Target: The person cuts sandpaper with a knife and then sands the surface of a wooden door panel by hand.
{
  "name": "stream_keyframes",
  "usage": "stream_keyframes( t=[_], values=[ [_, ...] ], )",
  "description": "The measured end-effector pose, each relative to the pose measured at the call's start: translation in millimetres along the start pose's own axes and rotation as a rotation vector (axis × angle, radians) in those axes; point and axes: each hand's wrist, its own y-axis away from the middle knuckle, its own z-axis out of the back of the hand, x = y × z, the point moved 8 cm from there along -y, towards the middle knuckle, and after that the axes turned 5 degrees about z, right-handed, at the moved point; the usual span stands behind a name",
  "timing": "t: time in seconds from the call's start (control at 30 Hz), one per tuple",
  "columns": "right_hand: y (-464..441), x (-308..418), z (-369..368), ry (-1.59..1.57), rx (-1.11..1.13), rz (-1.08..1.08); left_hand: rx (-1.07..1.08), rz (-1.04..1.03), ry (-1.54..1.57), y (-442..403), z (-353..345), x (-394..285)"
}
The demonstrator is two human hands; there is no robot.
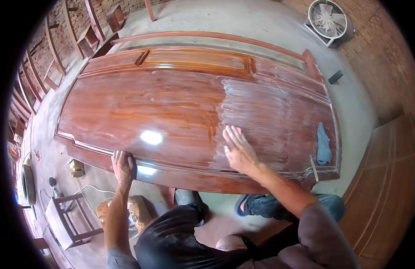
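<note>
A large reddish-brown wooden panel (171, 103) lies across the view, its left part glossy and its right part covered with whitish streaks. My right hand (239, 150) presses on the panel near the border of the streaks, fingers closed over a small pinkish piece (239, 129) that shows at the fingertips. On the near edge, left of centre, my left hand (123, 166) grips the rim of the panel. A blue cloth (323, 143) lies on the panel's right end, beside a thin brush-like tool (314, 168).
A round fan (327, 19) stands at the upper right. A small dark block (335, 76) is on the floor right of the panel. At lower left are a stool (59, 219) and a white cable. Another brown panel (387, 179) leans at right.
</note>
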Motion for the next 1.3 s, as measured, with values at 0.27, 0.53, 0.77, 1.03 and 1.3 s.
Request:
stream_keyframes(
  t=[0.27, 0.53, 0.77, 1.03, 1.3],
  values=[
    [110, -53, 22, 0.256, -0.031, -0.269, 0.015, 0.045, 0.012, 2, -5, 7],
    [127, -37, 45, 0.13, 0.097, -0.051, 0.002, 0.004, 0.018, 0, -6, 4],
    [92, 32, 6, 0.083, 0.058, -0.064, 0.025, 0.031, 0.005, 3, -8, 11],
    [184, -52, 52, 0.178, 0.136, -0.178, -0.014, -0.014, 0.014, 4, -9, 16],
    [111, 27, 17, -0.018, 0.136, -0.026, 0.006, -0.016, 0.013, 1, -1, -4]
  ],
)
